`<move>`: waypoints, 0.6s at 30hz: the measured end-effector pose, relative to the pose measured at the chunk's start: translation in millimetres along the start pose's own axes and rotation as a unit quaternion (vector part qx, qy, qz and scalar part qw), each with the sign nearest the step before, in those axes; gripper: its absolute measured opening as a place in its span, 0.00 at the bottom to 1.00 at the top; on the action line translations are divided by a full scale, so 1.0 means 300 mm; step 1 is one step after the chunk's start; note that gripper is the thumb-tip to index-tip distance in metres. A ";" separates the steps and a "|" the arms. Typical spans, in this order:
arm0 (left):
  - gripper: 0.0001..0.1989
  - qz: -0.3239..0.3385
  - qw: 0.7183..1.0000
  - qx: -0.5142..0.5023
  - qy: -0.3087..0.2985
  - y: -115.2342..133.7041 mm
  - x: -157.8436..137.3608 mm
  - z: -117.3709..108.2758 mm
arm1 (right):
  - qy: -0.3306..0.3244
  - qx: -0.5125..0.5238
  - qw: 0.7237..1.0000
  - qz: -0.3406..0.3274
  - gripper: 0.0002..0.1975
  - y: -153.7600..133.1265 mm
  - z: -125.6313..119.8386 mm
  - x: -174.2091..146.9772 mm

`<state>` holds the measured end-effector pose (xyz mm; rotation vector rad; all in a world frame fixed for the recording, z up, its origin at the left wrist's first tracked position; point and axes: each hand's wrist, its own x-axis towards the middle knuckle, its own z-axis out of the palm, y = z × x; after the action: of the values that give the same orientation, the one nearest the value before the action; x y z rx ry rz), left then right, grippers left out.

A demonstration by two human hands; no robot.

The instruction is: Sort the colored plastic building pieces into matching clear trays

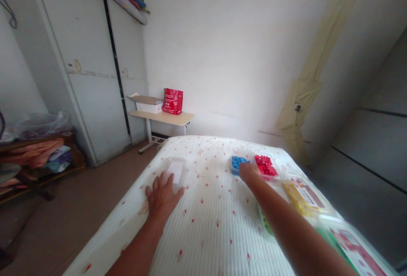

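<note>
My left hand point(162, 195) lies with fingers spread at the near edge of a clear plastic box point(176, 170) with a white panel, on the left of the covered table; its fingertips overlap the box. On the right, my right hand point(249, 171) reaches to a clear container of small blue pieces point(239, 161). Its fingers are hidden from me, so any piece in them cannot be seen. Just right of that hand sits a clear container of red toothed pieces point(265, 165).
A lidded box of yellow pieces point(300, 195) and a labelled box with green contents point(352, 246) stand along the right edge. Part of another green container point(268, 223) shows under my right forearm. Behind, a small table point(178, 118) bears a red bag point(173, 101) and a white box point(149, 107).
</note>
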<state>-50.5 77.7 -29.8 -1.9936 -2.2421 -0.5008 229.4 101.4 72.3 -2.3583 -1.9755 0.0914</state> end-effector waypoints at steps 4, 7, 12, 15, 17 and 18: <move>0.30 0.002 1.000 -0.002 0.010 -0.005 -0.002 0.005 | -0.046 -0.042 0.998 -0.011 0.16 -0.056 0.024 -0.033; 0.30 0.003 1.000 -0.002 0.018 -0.005 -0.003 0.003 | -0.066 -0.065 0.995 -0.033 0.15 -0.104 0.044 -0.079; 0.32 -0.003 1.000 -0.010 0.018 0.000 0.002 0.001 | -0.087 -0.087 0.989 -0.086 0.12 -0.164 0.061 -0.187; 0.37 -0.010 1.000 -0.011 0.010 0.003 0.006 0.008 | -0.097 -0.092 0.985 -0.111 0.12 -0.184 0.061 -0.260; 0.39 -0.014 1.000 -0.007 0.012 0.005 0.007 0.014 | -0.104 -0.096 0.981 -0.132 0.12 -0.196 0.060 -0.307; 0.40 -0.016 1.000 -0.005 0.013 0.006 0.008 0.017 | -0.108 -0.098 0.979 -0.144 0.12 -0.202 0.060 -0.329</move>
<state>-48.5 81.7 -33.5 -1.9474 -2.2654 -0.5398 151.0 15.1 60.0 -2.2222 -2.5164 0.1501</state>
